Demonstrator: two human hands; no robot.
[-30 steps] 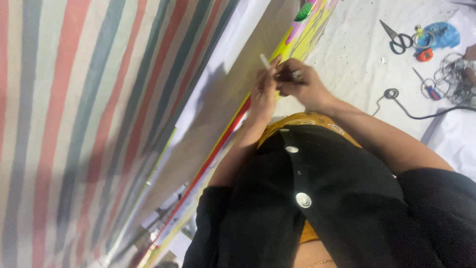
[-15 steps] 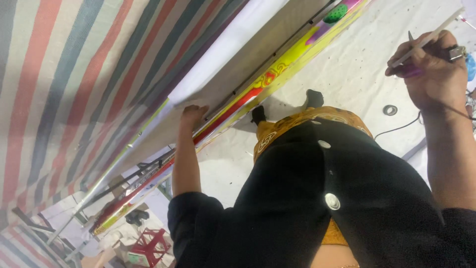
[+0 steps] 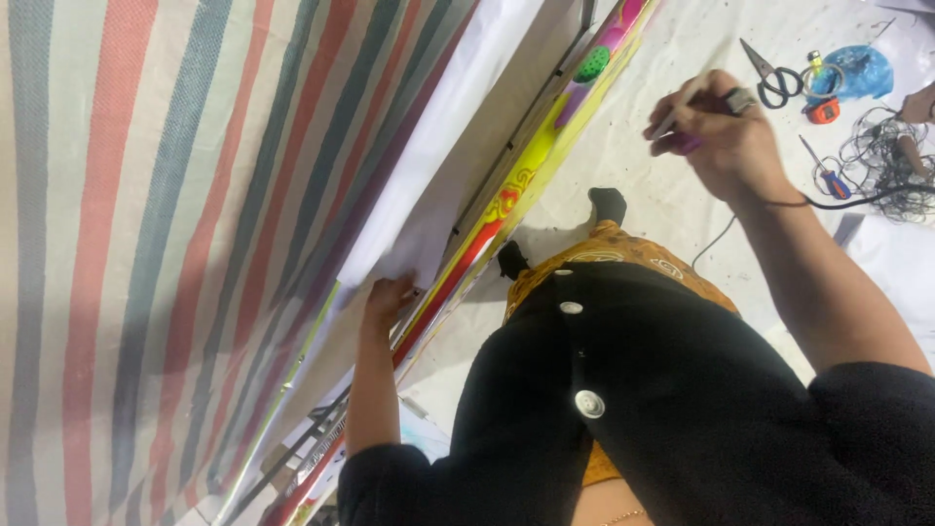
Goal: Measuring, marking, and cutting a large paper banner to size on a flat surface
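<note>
- The white sheet (image 3: 429, 234) against the tall framed panel (image 3: 516, 185) is pinched at its lower edge by the left hand (image 3: 390, 297), fingers closed on it; were that pinch loosened, the sheet would likely slide down the panel's bright printed edge.
- A slim pen-like tool (image 3: 696, 112) is clamped in the closed fingers of the right hand (image 3: 726, 141), raised well apart from the sheet; it could be dropped if the grip slackened.
- A black cable (image 3: 847, 200) is seen by the right wrist and might be snagged.
- Scissors (image 3: 769, 78) and a screwdriver (image 3: 826, 173) lie farther off on the floor, a stepping risk.
</note>
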